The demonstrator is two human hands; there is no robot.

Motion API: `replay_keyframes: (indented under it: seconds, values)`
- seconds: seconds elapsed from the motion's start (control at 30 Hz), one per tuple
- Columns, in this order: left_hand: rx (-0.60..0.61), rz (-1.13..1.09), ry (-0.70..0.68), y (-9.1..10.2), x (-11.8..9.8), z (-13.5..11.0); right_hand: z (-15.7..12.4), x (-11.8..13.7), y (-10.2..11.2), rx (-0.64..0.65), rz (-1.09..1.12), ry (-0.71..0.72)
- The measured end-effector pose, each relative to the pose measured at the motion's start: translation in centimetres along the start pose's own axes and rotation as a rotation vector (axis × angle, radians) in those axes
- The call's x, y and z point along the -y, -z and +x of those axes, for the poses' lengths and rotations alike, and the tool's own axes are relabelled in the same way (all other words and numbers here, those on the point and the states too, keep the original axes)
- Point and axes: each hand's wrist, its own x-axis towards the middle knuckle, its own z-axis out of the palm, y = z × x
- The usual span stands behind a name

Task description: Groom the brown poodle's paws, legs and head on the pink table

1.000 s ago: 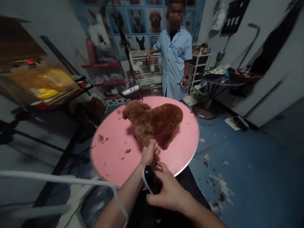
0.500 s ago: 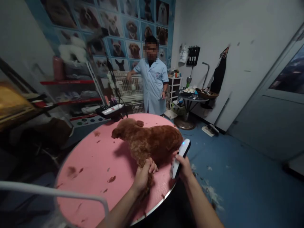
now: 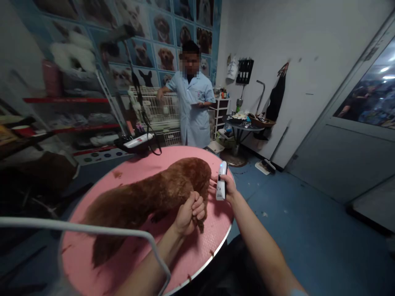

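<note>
A brown curly-coated dog (image 3: 160, 189) stands on a round pink grooming table (image 3: 220, 230), its body stretching from the lower left to the right. Its far left end is dim and blurred, partly behind a pale bar. My left hand (image 3: 189, 211) is closed around one of the dog's legs at the right end of the body; the lower leg hangs out below my fist. In my right hand (image 3: 230, 189) is a white hair clipper (image 3: 221, 183) with a small blue light, held upright just right of the dog and apart from its coat.
A pale curved bar (image 3: 123, 231) crosses the lower left, in front of the table. A co-worker in a light blue coat (image 3: 196, 119) stands beyond the table by a wire cage (image 3: 151, 102). At the table's back edge a black holder carries a white device (image 3: 138, 140).
The dog has turned and shifted, its left end now lower and nearer me. My left hand has a leg at the right end. The clipper has moved left and up, more upright.
</note>
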Motion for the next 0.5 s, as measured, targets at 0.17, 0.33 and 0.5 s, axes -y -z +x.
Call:
replay_keyframes:
  seconds: [0.17,0.33,0.5]
  values:
    - [-0.025,-0.051,-0.170,2.7,-1.2,-0.3,-9.1,-6.8,0.9,0.137,0.144,0.113]
    - [0.013,-0.137,-0.085,4.4,0.9,-2.3,-13.6,-11.9,-0.3,0.203,0.191,0.136]
    - [-0.020,-0.158,-0.011,4.1,2.5,-3.2,-13.1,-10.3,-2.8,0.159,0.177,0.219]
